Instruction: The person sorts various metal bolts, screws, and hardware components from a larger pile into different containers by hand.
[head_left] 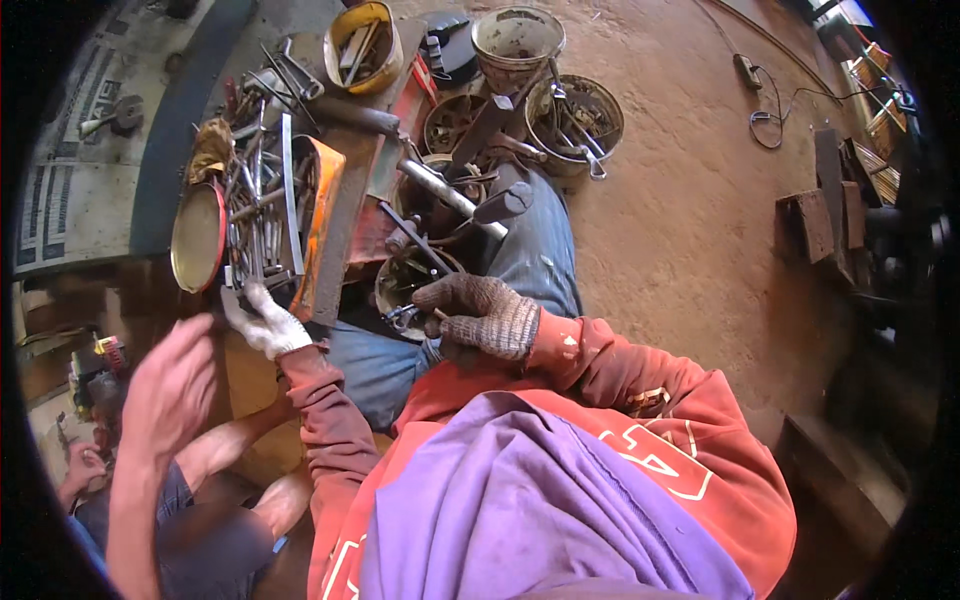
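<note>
My left hand point(268, 325), in a white knit glove, reaches to the near end of an orange-sided container point(325, 215). Its fingers are apart, touching or just short of the pile of metal rods point(262, 205) in there. My right hand point(485, 315) wears a dirty grey-brown glove and is held over my lap. The fingers are curled in; a small brownish end shows at the fingertips, too little to name. Just beyond it a dark metal bar point(418, 240) slants over a bucket of metal parts point(388, 290).
At the left, a co-worker's blurred bare hand point(175, 385) is close to my left hand. A round red-rimmed lid point(199, 238) leans by the rods. Beyond stand a yellow container point(395, 60), a pale bucket point(518, 35) and a tool bucket point(612, 110). A hammer point(503, 203) lies across my leg.
</note>
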